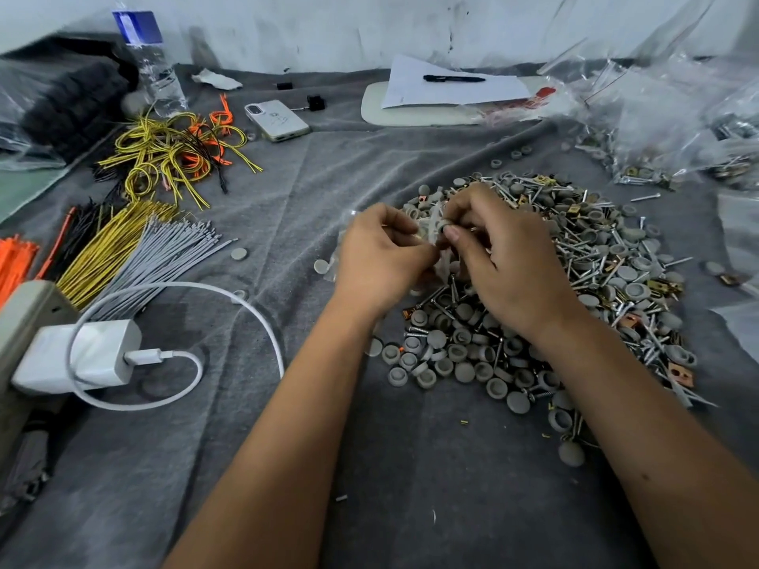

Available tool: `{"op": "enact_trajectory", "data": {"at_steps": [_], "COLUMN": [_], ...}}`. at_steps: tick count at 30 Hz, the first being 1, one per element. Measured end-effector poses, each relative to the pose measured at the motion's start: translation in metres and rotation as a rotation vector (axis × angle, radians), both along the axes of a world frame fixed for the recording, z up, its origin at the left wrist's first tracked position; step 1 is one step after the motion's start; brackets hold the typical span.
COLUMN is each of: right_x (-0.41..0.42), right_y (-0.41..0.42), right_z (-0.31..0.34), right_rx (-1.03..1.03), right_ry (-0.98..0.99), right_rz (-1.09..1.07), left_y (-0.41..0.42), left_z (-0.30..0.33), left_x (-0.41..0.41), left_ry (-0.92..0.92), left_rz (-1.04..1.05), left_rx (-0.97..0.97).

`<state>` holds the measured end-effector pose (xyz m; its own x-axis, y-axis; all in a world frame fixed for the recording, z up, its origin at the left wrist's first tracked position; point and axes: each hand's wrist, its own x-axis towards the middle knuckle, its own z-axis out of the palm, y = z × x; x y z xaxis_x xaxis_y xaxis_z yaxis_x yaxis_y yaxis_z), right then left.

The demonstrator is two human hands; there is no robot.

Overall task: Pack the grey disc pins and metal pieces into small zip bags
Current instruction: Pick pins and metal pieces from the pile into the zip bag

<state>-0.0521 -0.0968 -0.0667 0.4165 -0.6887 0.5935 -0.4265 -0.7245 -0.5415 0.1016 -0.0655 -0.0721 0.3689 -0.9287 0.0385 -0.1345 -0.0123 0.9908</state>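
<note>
Two hands pinching a small bag (and grey disc) above heaped hardware, phone beyond

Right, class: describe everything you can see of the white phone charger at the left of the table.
The white phone charger is a blocky plastic plug adapter with rounded corners, plugged into a beige power strip at the table's left edge. A white cable enters its front through a small connector, curls in a loop on the grey cloth, and arcs over the ends of the grey cable ties. Neither hand touches it.
</note>
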Motion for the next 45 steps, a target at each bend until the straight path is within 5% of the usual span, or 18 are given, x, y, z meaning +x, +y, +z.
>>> {"op": "enact_trajectory", "data": {"at_steps": [23,33,39,45], "right_x": [-0.002,0.001,0.002,0.018], "right_y": [0.004,0.004,0.008,0.023], "right_z": [0.004,0.006,0.006,-0.003], "right_rx": [0.008,0.014,0.100,0.133], "right_ry": [0.035,0.034,-0.085,0.323], "right_rz": [-0.076,0.031,0.069,0.413], "left_y": [0.008,0.009,0.006,0.009], "left_z": [0.013,0.016,0.021,0.033], "left_x": [0.005,0.008,0.018,0.032], "left_ry": [0.004,0.035,0.269,0.778], "left_rz": [-0.279,-0.119,0.137,0.010], "left_rx": [-0.249,-0.269,-0.265,-0.316]}}
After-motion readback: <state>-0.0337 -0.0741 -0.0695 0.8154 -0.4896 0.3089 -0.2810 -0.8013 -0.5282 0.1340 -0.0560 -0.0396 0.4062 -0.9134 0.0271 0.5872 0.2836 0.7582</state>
